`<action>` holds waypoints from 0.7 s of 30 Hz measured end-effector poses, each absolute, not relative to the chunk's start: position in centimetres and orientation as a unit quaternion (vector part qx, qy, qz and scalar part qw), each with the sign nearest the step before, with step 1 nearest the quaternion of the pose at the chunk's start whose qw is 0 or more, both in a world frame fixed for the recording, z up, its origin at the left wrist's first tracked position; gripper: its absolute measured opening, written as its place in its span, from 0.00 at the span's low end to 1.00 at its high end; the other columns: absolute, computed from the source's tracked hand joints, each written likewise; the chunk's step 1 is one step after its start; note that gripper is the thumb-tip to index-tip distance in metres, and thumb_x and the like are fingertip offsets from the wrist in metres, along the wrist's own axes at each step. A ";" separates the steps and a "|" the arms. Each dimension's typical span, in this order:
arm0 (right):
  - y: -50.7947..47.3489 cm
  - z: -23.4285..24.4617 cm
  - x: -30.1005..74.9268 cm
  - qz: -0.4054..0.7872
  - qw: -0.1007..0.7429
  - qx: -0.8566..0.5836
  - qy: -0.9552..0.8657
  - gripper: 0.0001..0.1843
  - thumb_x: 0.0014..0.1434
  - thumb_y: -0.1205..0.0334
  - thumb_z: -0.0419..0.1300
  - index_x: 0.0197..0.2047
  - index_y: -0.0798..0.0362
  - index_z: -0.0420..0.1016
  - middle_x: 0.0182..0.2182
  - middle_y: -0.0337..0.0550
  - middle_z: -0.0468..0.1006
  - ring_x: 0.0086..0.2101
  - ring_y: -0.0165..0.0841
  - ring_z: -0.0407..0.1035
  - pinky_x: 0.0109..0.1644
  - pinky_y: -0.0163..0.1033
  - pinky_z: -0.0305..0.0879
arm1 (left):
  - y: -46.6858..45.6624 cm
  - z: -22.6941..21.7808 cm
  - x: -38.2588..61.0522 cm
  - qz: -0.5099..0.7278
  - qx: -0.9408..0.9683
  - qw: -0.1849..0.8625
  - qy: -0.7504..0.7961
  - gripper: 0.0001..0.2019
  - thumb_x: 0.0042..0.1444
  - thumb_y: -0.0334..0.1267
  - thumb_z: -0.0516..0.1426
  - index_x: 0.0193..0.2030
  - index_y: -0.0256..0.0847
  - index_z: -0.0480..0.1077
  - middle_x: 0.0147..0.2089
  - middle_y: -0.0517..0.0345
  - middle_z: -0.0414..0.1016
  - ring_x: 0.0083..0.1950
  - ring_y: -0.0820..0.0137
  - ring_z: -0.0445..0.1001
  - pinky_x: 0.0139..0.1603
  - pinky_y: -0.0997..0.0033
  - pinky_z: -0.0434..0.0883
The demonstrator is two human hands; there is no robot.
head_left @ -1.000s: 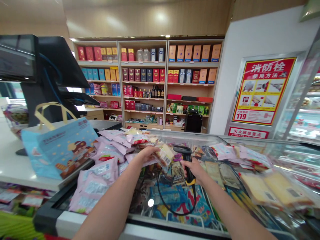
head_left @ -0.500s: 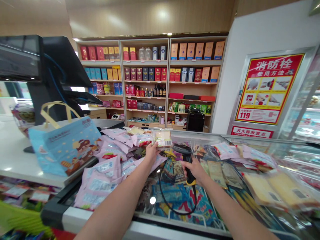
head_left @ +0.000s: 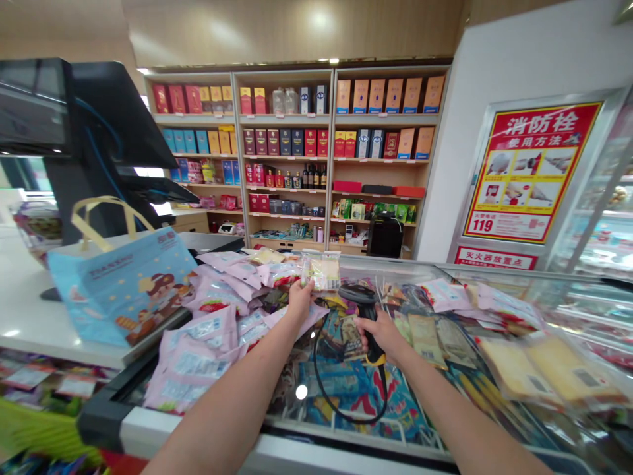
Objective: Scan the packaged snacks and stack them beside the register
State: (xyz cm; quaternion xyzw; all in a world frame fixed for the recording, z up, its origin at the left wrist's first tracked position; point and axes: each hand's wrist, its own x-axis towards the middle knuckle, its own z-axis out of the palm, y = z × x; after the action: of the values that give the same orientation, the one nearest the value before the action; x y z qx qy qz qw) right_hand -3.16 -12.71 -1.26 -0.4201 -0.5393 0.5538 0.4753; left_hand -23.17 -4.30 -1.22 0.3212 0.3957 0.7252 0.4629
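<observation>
Between the fingers of my left hand [head_left: 300, 302] is a clear-wrapped packet of sliced bread [head_left: 322, 272], its barcode toward me. My right hand [head_left: 380, 333] grips a black and yellow barcode scanner [head_left: 363, 298] by its handle. The scanner's head is beside the bread packet, close to its lower right corner. A black cable [head_left: 316, 369] loops from the handle over the freezer's glass top [head_left: 297, 412]. Left of my left hand lies a heap of pink packets [head_left: 198, 359]. More bread packets [head_left: 548, 369] and a few pink packets [head_left: 448, 294] lie right of my right hand.
A light blue paper bag [head_left: 119, 284] stands on the white counter [head_left: 24, 310] at left, by a black checkout monitor [head_left: 111, 119]. Under the glass are colourful frozen packs [head_left: 425, 340]. Shelves of boxes and bottles [head_left: 287, 145] line the back wall; a red poster [head_left: 534, 171] hangs at right.
The view has shifted slightly. The bread packet in my left hand has tilted a little, and its wrapper catches more glare. Both hands keep their grips.
</observation>
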 end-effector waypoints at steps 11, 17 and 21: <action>-13.2 1.3 -2.2 0.578 0.500 -0.407 -0.500 0.20 0.40 0.55 0.67 0.34 0.51 0.63 0.14 0.28 0.66 0.14 0.26 0.60 0.16 0.32 0.60 | -4.7 0.6 -20.8 0.689 0.322 0.505 0.407 0.06 0.50 0.31 0.62 0.34 0.38 0.68 0.27 0.61 0.74 0.27 0.75 0.74 0.28 0.77 0.72; -13.3 2.9 2.6 0.546 0.535 -0.430 -0.480 0.24 0.39 0.53 0.69 0.36 0.52 0.64 0.14 0.27 0.66 0.13 0.26 0.60 0.16 0.32 0.59 | -4.1 0.7 -12.5 0.624 0.369 0.565 0.393 0.09 0.47 0.35 0.65 0.31 0.36 0.68 0.25 0.58 0.73 0.25 0.72 0.74 0.26 0.75 0.71; -14.1 2.9 6.9 0.512 0.571 -0.454 -0.453 0.20 0.41 0.57 0.68 0.35 0.51 0.65 0.14 0.28 0.66 0.14 0.26 0.60 0.16 0.32 0.60 | -3.6 -0.3 -4.2 0.578 0.380 0.607 0.390 0.08 0.50 0.35 0.63 0.31 0.37 0.67 0.25 0.58 0.73 0.27 0.71 0.75 0.27 0.74 0.71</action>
State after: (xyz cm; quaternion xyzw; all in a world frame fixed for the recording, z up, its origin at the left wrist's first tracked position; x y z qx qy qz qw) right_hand 6.90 -14.08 2.89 -0.4540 -0.4535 0.5125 0.5706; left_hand -4.23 -3.57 -0.35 0.3796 0.3904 0.5783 0.6075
